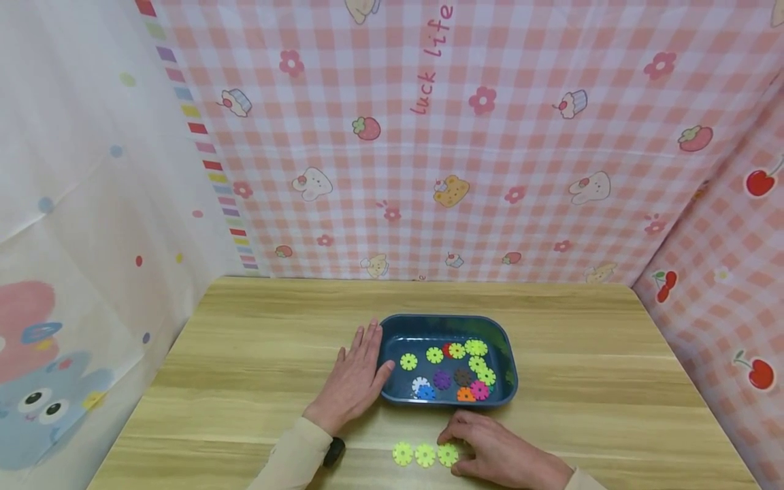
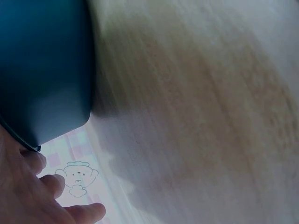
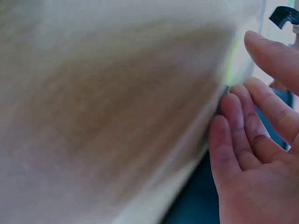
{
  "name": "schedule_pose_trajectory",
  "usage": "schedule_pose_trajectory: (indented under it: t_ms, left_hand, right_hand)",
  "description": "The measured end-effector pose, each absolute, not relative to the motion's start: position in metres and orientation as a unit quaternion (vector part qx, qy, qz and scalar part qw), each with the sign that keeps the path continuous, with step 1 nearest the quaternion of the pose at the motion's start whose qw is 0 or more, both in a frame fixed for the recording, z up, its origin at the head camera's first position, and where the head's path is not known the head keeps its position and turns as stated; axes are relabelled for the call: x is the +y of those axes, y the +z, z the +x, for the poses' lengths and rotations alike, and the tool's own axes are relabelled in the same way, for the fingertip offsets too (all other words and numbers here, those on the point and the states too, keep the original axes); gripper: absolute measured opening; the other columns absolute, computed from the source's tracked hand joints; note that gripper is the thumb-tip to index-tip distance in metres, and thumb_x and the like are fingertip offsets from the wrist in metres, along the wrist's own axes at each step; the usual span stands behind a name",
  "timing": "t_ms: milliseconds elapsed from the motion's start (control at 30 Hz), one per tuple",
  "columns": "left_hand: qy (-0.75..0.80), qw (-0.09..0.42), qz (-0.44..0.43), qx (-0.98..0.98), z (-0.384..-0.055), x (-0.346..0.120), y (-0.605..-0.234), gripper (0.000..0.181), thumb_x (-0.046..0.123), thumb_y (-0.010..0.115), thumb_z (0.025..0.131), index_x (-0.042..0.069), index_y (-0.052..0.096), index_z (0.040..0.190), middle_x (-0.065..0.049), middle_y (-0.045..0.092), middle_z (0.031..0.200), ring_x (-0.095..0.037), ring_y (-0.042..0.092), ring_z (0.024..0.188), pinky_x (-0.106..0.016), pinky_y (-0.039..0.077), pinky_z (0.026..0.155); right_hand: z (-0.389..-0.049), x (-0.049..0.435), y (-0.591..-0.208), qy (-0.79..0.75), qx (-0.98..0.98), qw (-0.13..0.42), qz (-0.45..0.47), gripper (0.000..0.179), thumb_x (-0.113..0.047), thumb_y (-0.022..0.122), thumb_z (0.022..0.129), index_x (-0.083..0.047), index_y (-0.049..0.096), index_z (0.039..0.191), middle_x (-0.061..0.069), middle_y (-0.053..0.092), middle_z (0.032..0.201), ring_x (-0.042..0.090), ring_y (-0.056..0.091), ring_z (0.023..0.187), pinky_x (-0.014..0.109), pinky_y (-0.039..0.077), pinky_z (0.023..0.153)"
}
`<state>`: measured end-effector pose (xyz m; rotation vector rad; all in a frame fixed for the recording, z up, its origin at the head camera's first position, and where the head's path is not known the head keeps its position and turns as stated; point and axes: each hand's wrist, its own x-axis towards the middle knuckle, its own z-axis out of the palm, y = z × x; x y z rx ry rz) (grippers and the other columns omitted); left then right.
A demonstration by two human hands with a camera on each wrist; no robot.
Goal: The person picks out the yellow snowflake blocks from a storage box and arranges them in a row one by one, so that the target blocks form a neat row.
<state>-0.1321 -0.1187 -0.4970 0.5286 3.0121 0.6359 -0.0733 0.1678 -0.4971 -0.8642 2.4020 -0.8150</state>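
Observation:
My left hand (image 1: 349, 384) lies against the left end of a dark blue tray (image 1: 450, 403), fingers straight along its outside and thumb at the rim. In the left wrist view its fingers (image 2: 86, 213) show beside the tray wall. Three yellow-green snowflake discs stand in a row on the table in front: a left disc (image 1: 402, 454), a middle disc (image 1: 425, 456) and a right disc (image 1: 448, 454). My right hand (image 1: 496, 449) holds the right disc at its edges between thumb and bent fingers. More discs lie in the tray, among them a purple disc (image 1: 442, 380) and an orange disc (image 1: 466, 394).
The wooden table (image 1: 275, 347) reaches back to a pink checked cloth (image 1: 392, 170). A white patterned cloth (image 1: 110, 204) hangs on the left, and another pink cloth (image 1: 729, 292) on the right. A dark band (image 1: 333, 452) shows at the left wrist.

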Motion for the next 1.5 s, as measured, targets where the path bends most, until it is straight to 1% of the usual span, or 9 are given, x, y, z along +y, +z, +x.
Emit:
schedule_pose_trajectory:
  t_ms: [133,233,333,433,567,667,900,1133,1500]
  left_hand:
    - [0.205,0.005,0.177,0.963,-0.132,-0.120,-0.498,0.072,0.047,0.036,0.111,-0.001,0.020,0.164,-0.014,0.011,0.173,-0.037,0.014,0.157,-0.068,0.026,0.117]
    - [0.205,0.005,0.179,0.962,-0.131,-0.121,-0.498,0.072,0.047,0.035,0.112,-0.001,0.020,0.164,-0.014,0.012,0.173,-0.037,0.014,0.157,-0.068,0.027,0.117]
    - [0.206,0.003,0.180,0.962,-0.131,-0.120,-0.497,0.073,0.047,0.035,0.111,-0.001,0.020,0.164,-0.014,0.012,0.173,-0.037,0.015,0.157,-0.068,0.027,0.117]
    - [0.204,0.000,0.180,0.962,-0.132,-0.120,-0.498,0.073,0.048,0.034,0.111,-0.001,0.021,0.164,-0.014,0.013,0.173,-0.038,0.015,0.157,-0.068,0.027,0.117]
    - [0.202,0.003,0.176,0.963,-0.133,-0.119,-0.498,0.073,0.049,0.033,0.111,0.000,0.021,0.164,-0.014,0.013,0.173,-0.037,0.015,0.157,-0.068,0.026,0.117]
    - [0.204,0.006,0.173,0.964,-0.132,-0.118,-0.498,0.072,0.048,0.034,0.111,0.000,0.021,0.164,-0.014,0.013,0.173,-0.037,0.015,0.157,-0.068,0.026,0.118]
    - [0.200,0.011,0.170,0.965,-0.133,-0.118,-0.498,0.073,0.049,0.033,0.111,0.001,0.020,0.164,-0.013,0.012,0.173,-0.037,0.014,0.158,-0.067,0.025,0.118]
    - [0.201,0.011,0.168,0.965,-0.133,-0.118,-0.497,0.073,0.049,0.034,0.111,0.002,0.020,0.165,-0.013,0.013,0.173,-0.036,0.014,0.158,-0.066,0.025,0.118]
    - [0.204,0.013,0.166,0.965,-0.133,-0.118,-0.497,0.072,0.046,0.038,0.111,0.002,0.019,0.165,-0.012,0.011,0.173,-0.035,0.013,0.158,-0.067,0.024,0.119]
  right_hand:
    - [-0.071,0.171,-0.488,-0.314,0.862,0.246,-0.313,0.035,-0.039,0.075,0.095,-0.025,0.070,0.127,-0.019,0.058,0.111,0.001,0.052,0.094,0.024,0.050,0.084]
    - [-0.071,0.174,-0.476,-0.330,0.861,0.228,-0.314,0.032,-0.038,0.074,0.097,-0.024,0.071,0.125,-0.018,0.061,0.113,0.004,0.056,0.099,0.026,0.053,0.090]
    - [-0.072,0.178,-0.465,-0.344,0.865,0.177,-0.319,0.024,-0.033,0.073,0.098,-0.022,0.073,0.120,-0.015,0.065,0.112,0.008,0.060,0.101,0.028,0.055,0.093]
    - [-0.076,0.182,-0.460,-0.348,0.869,0.089,-0.341,0.017,-0.025,0.075,0.097,-0.021,0.074,0.114,-0.012,0.068,0.110,0.008,0.062,0.099,0.029,0.057,0.090]
    - [-0.087,0.186,-0.458,-0.365,0.861,-0.007,-0.354,0.018,-0.013,0.079,0.093,-0.021,0.074,0.109,-0.009,0.070,0.107,0.008,0.064,0.096,0.030,0.059,0.085]
    - [-0.099,0.187,-0.456,-0.374,0.862,-0.036,-0.340,0.017,-0.011,0.078,0.093,-0.020,0.074,0.108,-0.008,0.071,0.107,0.010,0.067,0.098,0.034,0.060,0.085]
    - [-0.125,0.188,-0.453,-0.374,0.885,-0.012,-0.277,0.020,-0.017,0.076,0.096,-0.016,0.074,0.116,-0.003,0.073,0.116,0.019,0.069,0.107,0.047,0.058,0.092]
    - [-0.150,0.186,-0.460,-0.361,0.902,0.027,-0.235,0.036,-0.021,0.076,0.096,-0.007,0.070,0.129,0.006,0.070,0.129,0.031,0.064,0.122,0.054,0.053,0.100]
    - [-0.174,0.173,-0.468,-0.336,0.917,0.085,-0.195,0.044,-0.017,0.079,0.093,-0.004,0.067,0.134,0.010,0.067,0.134,0.032,0.060,0.128,0.053,0.048,0.106]
